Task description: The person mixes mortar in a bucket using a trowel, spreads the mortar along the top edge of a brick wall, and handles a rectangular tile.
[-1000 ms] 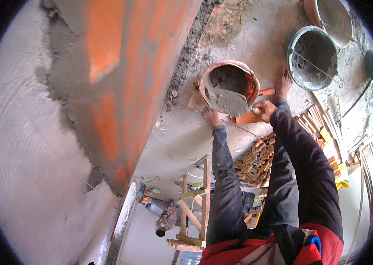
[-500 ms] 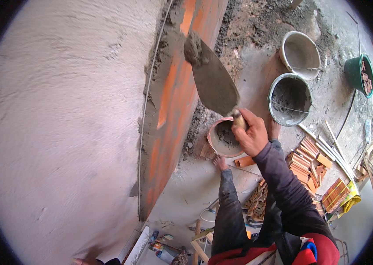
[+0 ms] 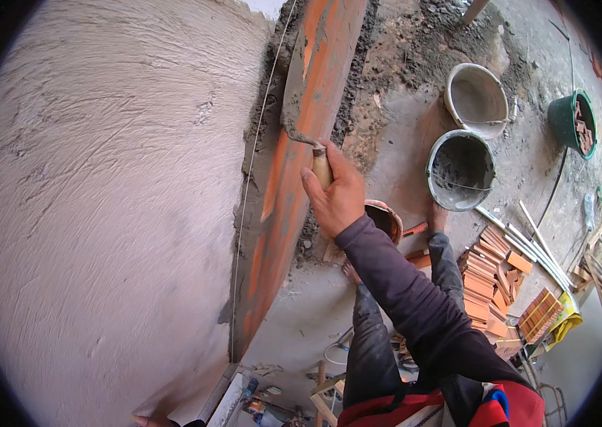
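Observation:
My right hand is closed around the wooden handle of a trowel. The metal neck bends toward the wall, and the blade shows almost edge-on, against the grey mortar. Mortar is smeared over a long orange strip beside the wall. A taut pale string runs along the mortar between strip and wall. At the lower left edge only part of my left hand shows, fingers stretched out near the rough plastered wall.
Below my right forearm, a bucket is partly hidden. A mortar-lined bucket, a pale bucket and a green bucket of brick pieces stand to the right. Orange tiles and white pipes lie near my feet.
My right hand has moved left and up with the trowel, from above the bucket to the orange strip. The blade, broadside with a lump of mortar at its tip before, is now turned edge-on.

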`<state>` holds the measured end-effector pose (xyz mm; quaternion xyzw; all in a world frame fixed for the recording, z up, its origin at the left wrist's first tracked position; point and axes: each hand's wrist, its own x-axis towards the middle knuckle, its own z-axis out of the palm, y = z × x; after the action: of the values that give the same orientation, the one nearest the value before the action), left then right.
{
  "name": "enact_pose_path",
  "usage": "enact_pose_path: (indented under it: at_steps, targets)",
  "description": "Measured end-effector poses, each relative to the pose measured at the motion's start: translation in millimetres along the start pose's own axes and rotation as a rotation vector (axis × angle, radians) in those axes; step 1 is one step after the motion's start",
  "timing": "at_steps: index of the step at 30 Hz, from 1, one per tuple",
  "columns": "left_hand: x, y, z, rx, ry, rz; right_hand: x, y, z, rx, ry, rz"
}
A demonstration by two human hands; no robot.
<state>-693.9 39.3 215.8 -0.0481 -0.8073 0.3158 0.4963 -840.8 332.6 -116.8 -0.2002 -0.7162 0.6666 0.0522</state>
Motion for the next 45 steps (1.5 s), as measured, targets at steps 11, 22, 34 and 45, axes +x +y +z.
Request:
enact_pose_path:
  at_steps: [11,22,34,45]
  targets:
    - [3,6,1,-0.009,-0.015,-0.018,-50,38,-53,-0.245,-0.066,-0.028]
    - [3,-1,-2,0.036,-0.027,0.009,5,-39,-96,-0.383,-0.361,-0.159]
    - [7,1,-8,0.014,-0.071,-0.016,56,-114,-121,-0.714,-0.483,-0.284]
    - [4,-6,-3,-0.046,0.020,0.155,-19,-117,-95,-0.732,-0.550,-0.137]
